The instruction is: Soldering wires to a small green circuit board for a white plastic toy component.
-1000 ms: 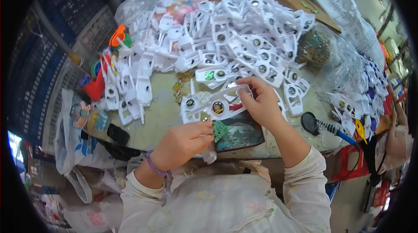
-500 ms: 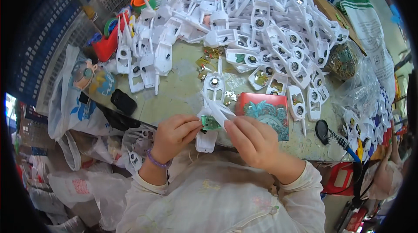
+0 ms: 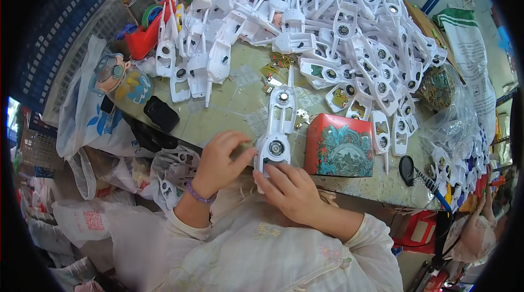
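Both hands, left hand and right hand, pinch the white plastic housing at the table edge. Likely light, stiff, snappable; grip its round lower end. Red tin at three o'clock.

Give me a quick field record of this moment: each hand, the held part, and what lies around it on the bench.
left hand: gripping the lower left side of the white plastic part
right hand: fingers on the part's lower end, beside its round insert
white plastic part: held at the bench's near edge, long end pointing away
red tin box: just right of the part
black case: left, on the bench
pile of white plastic parts: far side
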Tool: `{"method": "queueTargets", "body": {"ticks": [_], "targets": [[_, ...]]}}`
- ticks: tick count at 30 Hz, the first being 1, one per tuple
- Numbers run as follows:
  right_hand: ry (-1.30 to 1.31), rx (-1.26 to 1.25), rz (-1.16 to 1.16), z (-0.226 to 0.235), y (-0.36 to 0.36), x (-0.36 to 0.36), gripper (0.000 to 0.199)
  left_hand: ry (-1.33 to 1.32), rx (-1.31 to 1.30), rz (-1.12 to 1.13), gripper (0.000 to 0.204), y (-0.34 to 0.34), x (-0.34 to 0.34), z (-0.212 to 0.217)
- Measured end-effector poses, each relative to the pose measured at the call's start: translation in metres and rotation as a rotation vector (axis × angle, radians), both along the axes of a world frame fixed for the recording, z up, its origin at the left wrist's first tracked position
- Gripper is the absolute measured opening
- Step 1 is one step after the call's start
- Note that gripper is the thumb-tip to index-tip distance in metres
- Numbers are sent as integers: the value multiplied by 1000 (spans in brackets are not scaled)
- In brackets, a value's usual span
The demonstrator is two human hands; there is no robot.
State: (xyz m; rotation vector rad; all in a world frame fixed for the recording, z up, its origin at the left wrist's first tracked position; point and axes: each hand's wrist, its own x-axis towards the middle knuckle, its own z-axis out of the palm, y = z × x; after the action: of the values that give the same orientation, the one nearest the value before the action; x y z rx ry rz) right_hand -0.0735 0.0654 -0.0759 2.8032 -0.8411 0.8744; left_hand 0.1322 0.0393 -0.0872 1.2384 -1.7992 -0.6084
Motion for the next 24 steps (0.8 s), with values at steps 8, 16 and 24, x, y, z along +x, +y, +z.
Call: {"method": "queueTargets", "body": {"ticks": [8,16,24], "targets": [[-72,187,-1,-16,7,-1,49,-165,282,77,58,-13,-28,9],[-326,-22,236,-12,15,-9,37,857,861,-300,59,2,37,7],[-377,59,270,-24,14,-21,36,759,958,83,73,120,227,-85]]}}
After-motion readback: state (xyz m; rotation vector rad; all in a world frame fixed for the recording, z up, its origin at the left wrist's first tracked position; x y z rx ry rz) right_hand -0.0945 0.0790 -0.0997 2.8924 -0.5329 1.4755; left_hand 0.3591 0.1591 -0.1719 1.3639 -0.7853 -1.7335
